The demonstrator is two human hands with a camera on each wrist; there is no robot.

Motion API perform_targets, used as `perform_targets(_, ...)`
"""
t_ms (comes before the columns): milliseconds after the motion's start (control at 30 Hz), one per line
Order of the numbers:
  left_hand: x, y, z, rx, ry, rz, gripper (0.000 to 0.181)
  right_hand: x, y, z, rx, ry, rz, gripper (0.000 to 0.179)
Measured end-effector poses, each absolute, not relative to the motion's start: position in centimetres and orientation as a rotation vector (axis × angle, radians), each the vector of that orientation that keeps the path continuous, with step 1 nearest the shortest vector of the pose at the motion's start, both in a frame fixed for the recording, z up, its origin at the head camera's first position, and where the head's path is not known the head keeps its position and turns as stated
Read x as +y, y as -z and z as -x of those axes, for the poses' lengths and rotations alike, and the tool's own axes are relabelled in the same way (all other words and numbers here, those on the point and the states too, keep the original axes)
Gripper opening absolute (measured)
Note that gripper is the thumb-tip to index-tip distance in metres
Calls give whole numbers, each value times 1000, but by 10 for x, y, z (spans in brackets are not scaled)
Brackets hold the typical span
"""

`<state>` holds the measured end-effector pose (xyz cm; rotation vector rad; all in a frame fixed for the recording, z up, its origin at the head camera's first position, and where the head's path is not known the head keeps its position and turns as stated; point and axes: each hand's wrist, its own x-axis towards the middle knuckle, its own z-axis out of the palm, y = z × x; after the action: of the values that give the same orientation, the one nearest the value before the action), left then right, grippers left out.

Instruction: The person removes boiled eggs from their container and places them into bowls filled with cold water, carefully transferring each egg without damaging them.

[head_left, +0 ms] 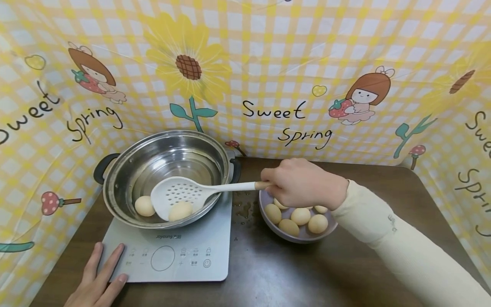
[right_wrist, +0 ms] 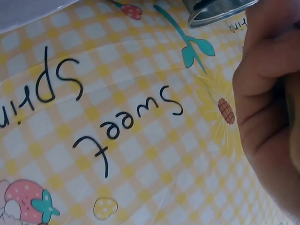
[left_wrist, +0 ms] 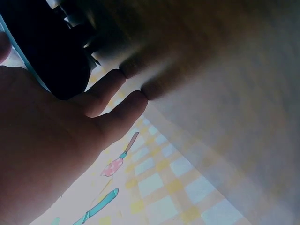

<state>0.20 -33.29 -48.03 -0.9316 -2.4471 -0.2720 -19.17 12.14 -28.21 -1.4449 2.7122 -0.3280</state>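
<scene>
My right hand (head_left: 304, 182) grips the wooden end of a white slotted spoon (head_left: 234, 186), whose perforated head reaches over the steel pot (head_left: 123, 187) from the right. One egg (head_left: 180, 210) lies at the near side of the spoon's head. Beside the head, inside the pot, sits a second egg (head_left: 144, 206). Below the right hand is a purple bowl (head_left: 297, 238) with several eggs, partly covered by that hand. My left hand (head_left: 97, 279) rests with fingers extended on the front left of the white induction cooker (head_left: 199, 238) under the pot.
Drops of liquid (head_left: 243, 209) lie on the dark table (head_left: 268, 273) between cooker and bowl. Black handles (head_left: 102, 168) stick out from the pot's sides. A yellow checked cloth (head_left: 268, 64) stands behind and at both sides.
</scene>
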Motion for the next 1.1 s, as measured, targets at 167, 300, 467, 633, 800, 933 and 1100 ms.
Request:
perform_targets(167,-333,479,-5,-2482,251,911,76,114,280,195,2637,358,1430,25)
perform_targets(300,-332,479,-6,-2479,250,902,75,111,278,198,2596,376,1395,28)
perform_targets(467,-333,479,-4,-2467,272,927,78,111,274,203,2476,432,1258,24)
perform_targets(633,-335,481,-1,-2441,283,955,80,110,271,209,2358,516,1066,24)
perform_targets(800,-337,481,0,-2440,278,974,83,111,267,211,2298,553,933,22)
perform_targets(933,-337,481,-2,-2478,283,971,85,115,264,211,2250,590,874,21)
perform_targets(1100,-337,479,-3,-2486,304,985,90,124,259,213,2243,607,866,21)
